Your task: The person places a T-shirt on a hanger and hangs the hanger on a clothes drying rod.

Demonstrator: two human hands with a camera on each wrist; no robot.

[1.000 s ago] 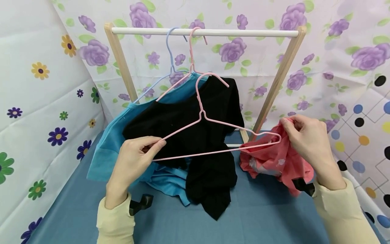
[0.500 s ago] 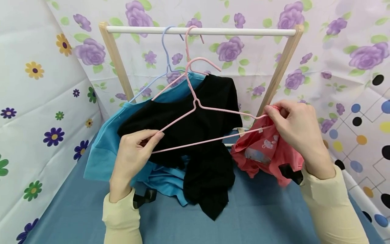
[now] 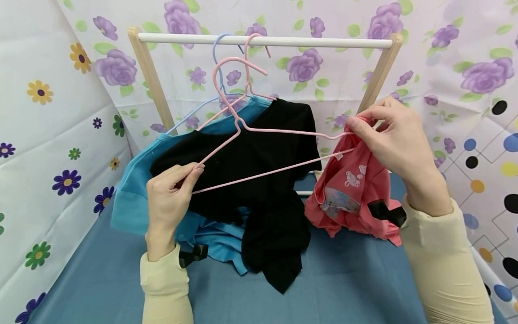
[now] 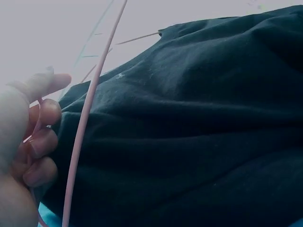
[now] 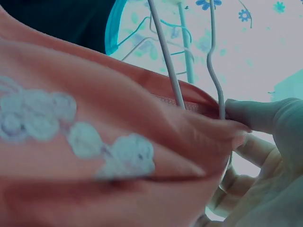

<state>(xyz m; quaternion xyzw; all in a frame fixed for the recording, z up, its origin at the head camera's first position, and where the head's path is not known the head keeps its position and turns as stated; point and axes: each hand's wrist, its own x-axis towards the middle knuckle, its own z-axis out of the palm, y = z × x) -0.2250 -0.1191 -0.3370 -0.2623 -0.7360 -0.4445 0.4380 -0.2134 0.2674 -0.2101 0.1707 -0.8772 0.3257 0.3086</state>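
Observation:
A pink clothes hanger (image 3: 279, 131) is held up in front of the rack, its hook at the upper left. My left hand (image 3: 167, 193) pinches the hanger's left end between thumb and fingers. At the right, my right hand (image 3: 398, 135) pinches a coral-red shirt (image 3: 376, 180) with a printed picture. The hanger's right end goes inside the shirt's neck opening, and in the right wrist view the hanger wires (image 5: 165, 52) pass behind the shirt's edge. Cloth hides the hanger's tip. In the left wrist view the lower wire (image 4: 83, 118) crosses before black cloth.
Behind stands a rack with a white bar (image 3: 303, 42) and wooden posts (image 3: 151, 76). A black shirt (image 3: 259, 153) on a pink hanger and a blue shirt (image 3: 133, 198) on a blue hanger (image 3: 194, 112) hang there, their lower parts reaching the blue cloth (image 3: 344, 288).
The held hanger has risen and shifted left, its right end going into the coral-red shirt's neck. My right hand has lifted the shirt up and left; its print shows more.

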